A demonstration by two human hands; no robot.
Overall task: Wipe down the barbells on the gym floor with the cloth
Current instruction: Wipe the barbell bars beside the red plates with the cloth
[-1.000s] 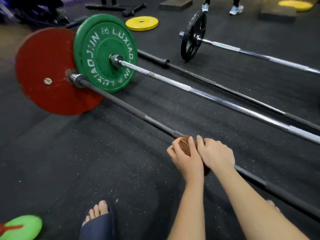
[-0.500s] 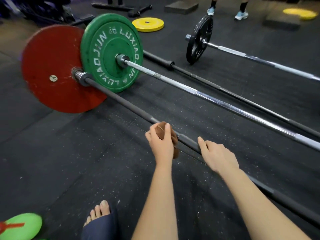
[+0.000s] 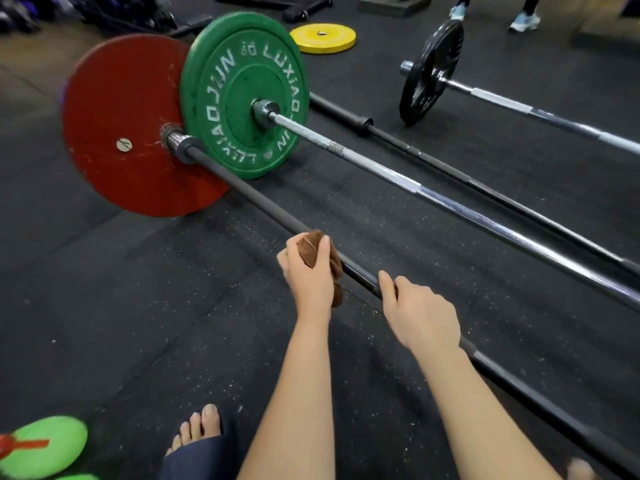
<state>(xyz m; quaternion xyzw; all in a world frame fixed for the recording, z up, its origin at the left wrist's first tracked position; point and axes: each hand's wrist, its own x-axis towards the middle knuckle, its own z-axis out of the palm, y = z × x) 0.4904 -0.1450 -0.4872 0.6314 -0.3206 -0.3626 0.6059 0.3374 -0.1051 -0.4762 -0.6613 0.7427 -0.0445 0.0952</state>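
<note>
Clutching a crumpled brown cloth (image 3: pixel 312 251) against the matte black barbell (image 3: pixel 242 190), left hand (image 3: pixel 308 277) fingers curling round it. Gripping the shaft nearby with right hand (image 3: pixel 420 315) fingers curled.

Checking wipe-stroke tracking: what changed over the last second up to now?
The left hand, gripping the brown cloth, slid up the black barbell toward the red plate, away from the right hand. A second ago the two hands were side by side at the cloth. Unchanged: the right hand holds the same stretch of bar, the cloth stays on the bar, and the red plate has not rolled.
</note>
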